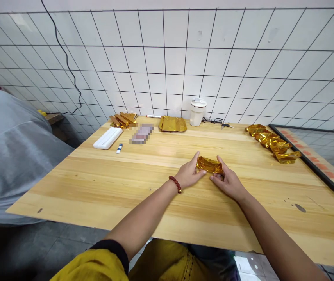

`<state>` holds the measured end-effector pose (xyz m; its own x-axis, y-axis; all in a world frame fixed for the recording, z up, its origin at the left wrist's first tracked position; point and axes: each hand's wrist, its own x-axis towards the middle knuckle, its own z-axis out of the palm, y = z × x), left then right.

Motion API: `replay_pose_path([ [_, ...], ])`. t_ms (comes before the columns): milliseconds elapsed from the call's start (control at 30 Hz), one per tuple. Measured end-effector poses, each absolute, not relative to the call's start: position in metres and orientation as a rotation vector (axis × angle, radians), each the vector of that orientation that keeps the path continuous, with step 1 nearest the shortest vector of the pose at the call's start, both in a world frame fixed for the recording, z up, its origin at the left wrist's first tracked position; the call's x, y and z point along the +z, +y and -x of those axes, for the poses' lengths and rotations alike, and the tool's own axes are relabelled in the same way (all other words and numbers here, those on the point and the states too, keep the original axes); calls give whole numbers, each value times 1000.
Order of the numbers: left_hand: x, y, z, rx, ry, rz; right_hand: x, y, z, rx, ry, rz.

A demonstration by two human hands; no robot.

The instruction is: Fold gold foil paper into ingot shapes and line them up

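Observation:
Between my two hands is a folded gold foil paper piece (210, 164), shaped like a small open boat, held just over the wooden table. My left hand (188, 172) grips its left end with thumb and fingers; a red bead bracelet circles that wrist. My right hand (228, 182) grips the right end, its thumb up along the side and some fingers curled beneath. To the right lies a row of similar folded gold foil pieces (272, 143). A flat stack of gold foil paper (172, 124) rests near the wall, and narrower folded gold strips (124, 119) lie at the back left.
On the wooden table (120, 199) stand a white lidded cup (197, 112), glasses (213, 120) and keys (227, 125). A white box (108, 138), a small glue-like tube (119, 148) and a pixelated item (141, 134) lie left. A black-framed panel (316, 160) borders the right side.

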<state>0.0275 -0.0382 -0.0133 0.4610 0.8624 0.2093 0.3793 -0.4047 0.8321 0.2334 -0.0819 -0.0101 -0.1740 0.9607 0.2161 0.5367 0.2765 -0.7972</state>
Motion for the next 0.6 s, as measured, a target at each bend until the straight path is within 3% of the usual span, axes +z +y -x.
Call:
replay_pose_path([
  [600,-9,-39,-28,732,1088,-2044,-13,-81,-235,770,-1827,1376],
])
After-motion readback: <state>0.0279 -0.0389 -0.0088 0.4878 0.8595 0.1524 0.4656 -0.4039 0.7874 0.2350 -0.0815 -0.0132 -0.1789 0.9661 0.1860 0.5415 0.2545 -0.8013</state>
